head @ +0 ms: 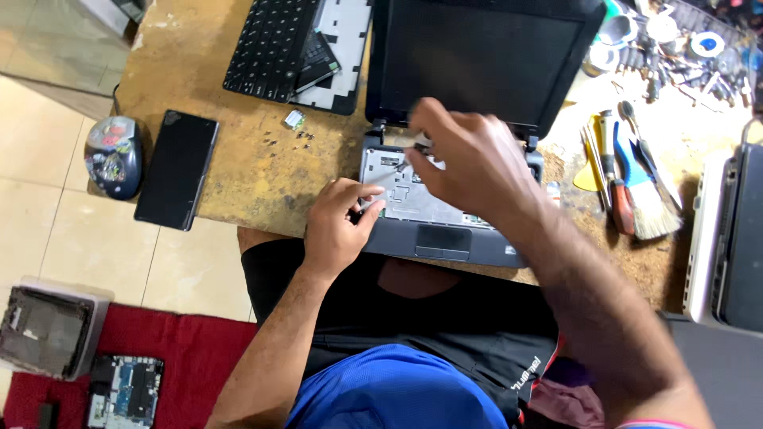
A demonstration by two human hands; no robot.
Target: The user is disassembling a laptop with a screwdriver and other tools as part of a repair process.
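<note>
A small dark laptop [445, 238] lies open on the wooden table [238, 159], keyboard removed, with the metal inner plate [405, 195] bare. My left hand [338, 222] rests on the plate's left edge, fingers pinched against it. My right hand [469, 159] hovers over the plate near the hinge, fingers closed around a thin tool [412, 151], whose tip points down at the plate. The laptop's black screen [477, 56] stands tilted back behind my hands.
A detached black keyboard [270, 48] and its frame lie at the back left. Loose screws [298, 139] sit beside them. A black phone [176, 168] and round container [114, 155] rest at the left edge. Brush [644, 191], screwdrivers [612, 179] and another laptop [727, 238] lie right.
</note>
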